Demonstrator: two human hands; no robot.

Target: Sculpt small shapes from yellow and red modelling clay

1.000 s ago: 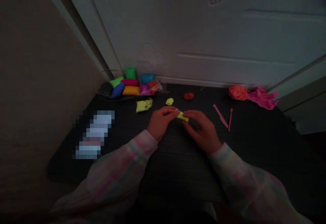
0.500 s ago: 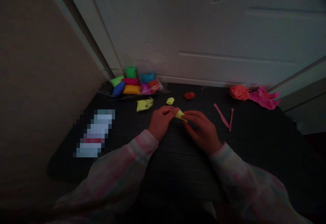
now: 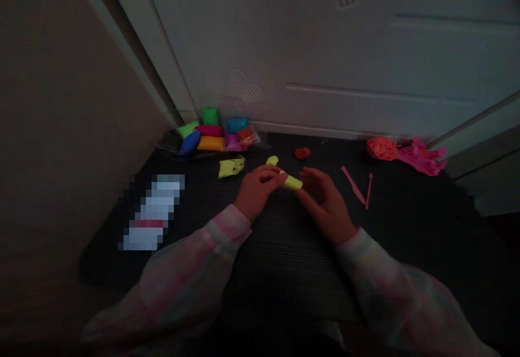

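Observation:
Between my hands is a short, thick roll of yellow modelling clay (image 3: 291, 181). My left hand (image 3: 260, 186) pinches its left end between thumb and fingers. At the roll's right end, my right hand (image 3: 327, 202) has its thumb and fingers spread apart, the thumb tip close below the clay; whether it touches I cannot tell. A smaller yellow clay lump (image 3: 272, 160) lies on the table just behind my left fingers. Left of it sits a crumpled yellow packet (image 3: 231, 167), and a flat red clay piece (image 3: 302, 153) rests farther back.
Colourful clay packets (image 3: 211, 143) lie in a clear bag at the back left. A pixelated bright rectangle (image 3: 154, 213) is at the left. Two pink modelling tools (image 3: 354, 186) lie at the right, with orange (image 3: 382, 148) and pink (image 3: 422, 156) crumpled pieces behind. A white panel (image 3: 325, 64) borders the dark table.
My right fingers have opened and come off the yellow clay roll, so more of its right end shows. My left hand keeps its hold, nearly in the same place.

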